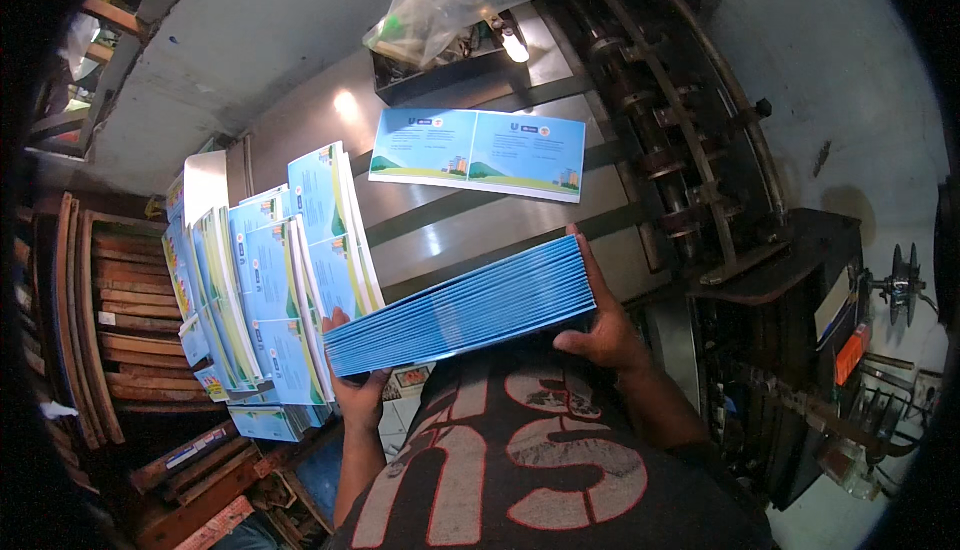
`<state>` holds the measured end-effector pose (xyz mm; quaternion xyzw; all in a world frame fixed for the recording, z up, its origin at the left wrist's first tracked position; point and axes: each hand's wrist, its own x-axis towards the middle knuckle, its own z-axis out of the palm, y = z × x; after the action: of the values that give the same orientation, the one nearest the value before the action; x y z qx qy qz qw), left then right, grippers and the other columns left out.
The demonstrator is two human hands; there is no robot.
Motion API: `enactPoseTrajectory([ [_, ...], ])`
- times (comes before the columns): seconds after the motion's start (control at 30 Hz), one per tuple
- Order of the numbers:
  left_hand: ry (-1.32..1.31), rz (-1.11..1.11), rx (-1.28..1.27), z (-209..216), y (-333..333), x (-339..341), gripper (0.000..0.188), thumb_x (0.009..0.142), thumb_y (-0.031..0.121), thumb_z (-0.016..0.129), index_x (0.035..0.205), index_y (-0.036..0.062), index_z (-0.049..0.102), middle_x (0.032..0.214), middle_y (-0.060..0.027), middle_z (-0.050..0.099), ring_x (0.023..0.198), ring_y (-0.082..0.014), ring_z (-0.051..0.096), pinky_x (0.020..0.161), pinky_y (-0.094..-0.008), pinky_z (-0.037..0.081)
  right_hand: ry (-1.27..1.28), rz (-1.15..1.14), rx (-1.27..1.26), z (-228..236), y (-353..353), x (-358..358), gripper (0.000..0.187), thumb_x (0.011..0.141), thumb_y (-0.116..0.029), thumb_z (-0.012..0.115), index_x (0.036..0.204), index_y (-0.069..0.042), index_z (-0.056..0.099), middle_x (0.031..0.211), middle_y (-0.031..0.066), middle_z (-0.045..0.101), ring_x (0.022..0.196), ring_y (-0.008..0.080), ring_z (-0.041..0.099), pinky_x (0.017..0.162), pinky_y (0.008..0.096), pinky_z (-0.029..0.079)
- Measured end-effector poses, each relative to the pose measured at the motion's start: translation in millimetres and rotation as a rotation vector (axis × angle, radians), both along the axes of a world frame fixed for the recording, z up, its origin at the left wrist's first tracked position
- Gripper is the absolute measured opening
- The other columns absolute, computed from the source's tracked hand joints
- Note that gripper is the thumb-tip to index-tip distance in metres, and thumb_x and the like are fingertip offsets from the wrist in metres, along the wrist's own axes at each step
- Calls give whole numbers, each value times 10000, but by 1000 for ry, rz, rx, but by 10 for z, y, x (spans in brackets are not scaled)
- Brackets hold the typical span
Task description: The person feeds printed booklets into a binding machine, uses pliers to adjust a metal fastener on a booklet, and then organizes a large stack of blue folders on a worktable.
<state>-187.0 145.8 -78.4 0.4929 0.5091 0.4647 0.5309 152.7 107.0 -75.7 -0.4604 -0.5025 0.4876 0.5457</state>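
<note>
Between my two hands is a thick stack of blue printed booklets (470, 308), seen along its many layered edges and tilted up to the right. My left hand (358, 390) grips its left end, fingers behind and thumb below. At the right end my right hand (604, 325) clasps it, with the thumb near the lower edge and fingers up the side. Beyond the stack, a blue and green printed sheet pile (478, 155) lies flat on the metal table (430, 235). Several more piles of printed sheets (275, 300) stand close to my left hand.
A dark tray (450, 75) of small items, partly under a clear plastic bag (455, 0), sits at the table's far side. Machine rollers and bars (665, 140) run along the right. Wooden slats (150, 320) are racked at the left; a wire spool (905, 285) is far right.
</note>
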Motion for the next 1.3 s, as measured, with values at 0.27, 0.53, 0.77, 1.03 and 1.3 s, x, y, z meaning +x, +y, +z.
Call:
enactPoseTrajectory([
  [0.27,26,-16,18,-27,5,-23,1005,741,24,777,1496,-8,114,1554,-166,220,1437,-290,209,1158,-431,210,-62,25,-48,-23,-19,36,1045,742,-11,732,1530,-104,52,1590,163,69,1460,282,127,1163,442,178],
  [0.53,3,-30,15,2,-1,-7,1012,740,20,774,1498,-1,104,1557,-174,205,1443,-291,191,1161,-439,205,-52,22,-88,-22,-35,19,1046,746,-21,730,1531,-114,44,1591,154,66,1460,283,124,1163,452,191],
  [0.77,25,-25,2,15,-7,-12,1001,754,37,767,1502,9,102,1554,-176,210,1441,-299,192,1161,-444,208,-97,23,-73,-28,-44,19,1050,749,-35,737,1533,-134,45,1591,154,63,1460,294,118,1162,467,185],
  [1.03,5,24,-19,28,-2,57,1006,733,53,793,1496,9,138,1549,-180,224,1442,-304,191,1160,-446,208,-193,19,-51,-98,-47,69,1051,746,-66,753,1531,-122,56,1571,183,128,1444,315,172,1151,482,208],
  [1.3,88,84,11,-31,-10,85,761,741,60,796,1368,16,366,1412,-163,417,1266,-251,443,1065,-384,358,-325,-64,-52,-66,18,86,990,677,-113,826,1472,-83,236,1341,162,412,1264,312,418,1073,445,337],
])
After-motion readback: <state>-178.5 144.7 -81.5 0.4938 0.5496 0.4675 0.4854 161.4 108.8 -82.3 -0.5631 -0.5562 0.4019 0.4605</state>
